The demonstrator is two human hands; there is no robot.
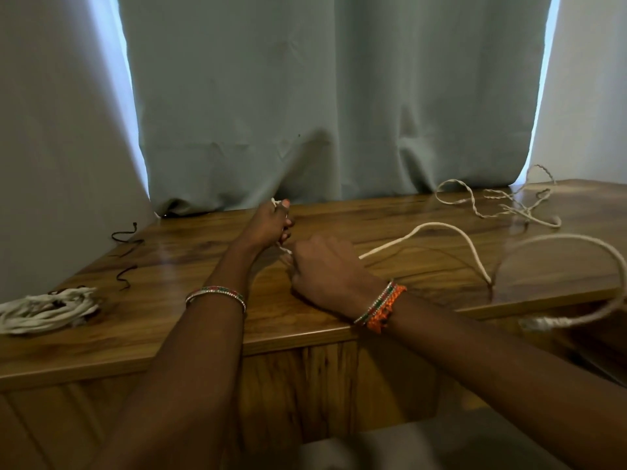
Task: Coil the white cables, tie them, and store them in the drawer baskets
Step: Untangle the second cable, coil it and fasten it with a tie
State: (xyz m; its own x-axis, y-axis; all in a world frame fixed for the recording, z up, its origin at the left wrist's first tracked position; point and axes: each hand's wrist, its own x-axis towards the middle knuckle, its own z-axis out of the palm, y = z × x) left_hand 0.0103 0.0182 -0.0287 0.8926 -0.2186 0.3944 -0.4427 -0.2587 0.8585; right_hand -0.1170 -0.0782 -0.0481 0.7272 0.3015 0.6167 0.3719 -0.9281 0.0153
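Observation:
My left hand (pixel 269 225) is raised over the middle of the wooden table (pixel 190 320), fingers closed around the end of a white cable whose tip shows above the thumb. My right hand (pixel 322 269) sits just below and to the right, closed on the same white cable (pixel 437 228), which runs from it in a loop across the table to the right and hangs over the front edge. A coiled white cable bundle (pixel 47 308) lies at the table's left edge. Another thin, kinked white cable (pixel 502 205) lies loose at the back right.
Two dark thin ties (pixel 127 237) (pixel 125 276) lie on the table at the left, behind the bundle. A grey-blue curtain (pixel 305 96) hangs right behind the table. Wooden drawer fronts (pixel 305 385) are below the table edge.

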